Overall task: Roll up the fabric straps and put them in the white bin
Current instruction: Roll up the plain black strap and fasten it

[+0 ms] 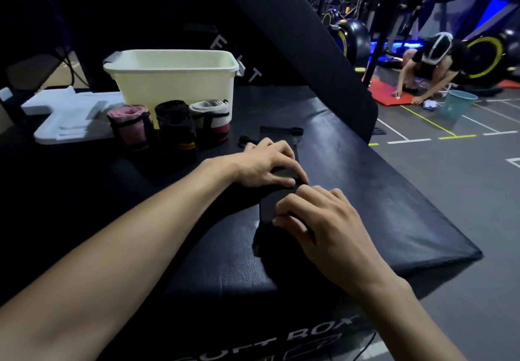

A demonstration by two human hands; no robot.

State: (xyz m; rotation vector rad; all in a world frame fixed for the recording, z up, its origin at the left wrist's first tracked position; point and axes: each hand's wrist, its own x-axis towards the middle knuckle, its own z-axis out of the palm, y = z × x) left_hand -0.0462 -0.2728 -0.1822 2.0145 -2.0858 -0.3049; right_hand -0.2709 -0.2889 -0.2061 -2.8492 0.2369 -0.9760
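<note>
A black fabric strap (271,205) lies lengthwise on the black soft box (380,191), partly rolled at its middle. My left hand (267,163) curls its fingers over the roll from the far side. My right hand (318,220) pinches the strap's near part with curled fingers. The strap's far end with thin black loops (281,131) stretches toward the white bin (174,79). In front of the bin stand three rolled straps: a pink one (130,128), a black one with a yellow stripe (176,132) and a white-and-pink one (211,120).
White foam pieces (67,118) lie left of the bin. A tall black pad (295,36) leans behind the box. On the gym floor at right, a person kneels on a red mat (394,97) beside a teal bucket (457,104). The box's right edge drops to the floor.
</note>
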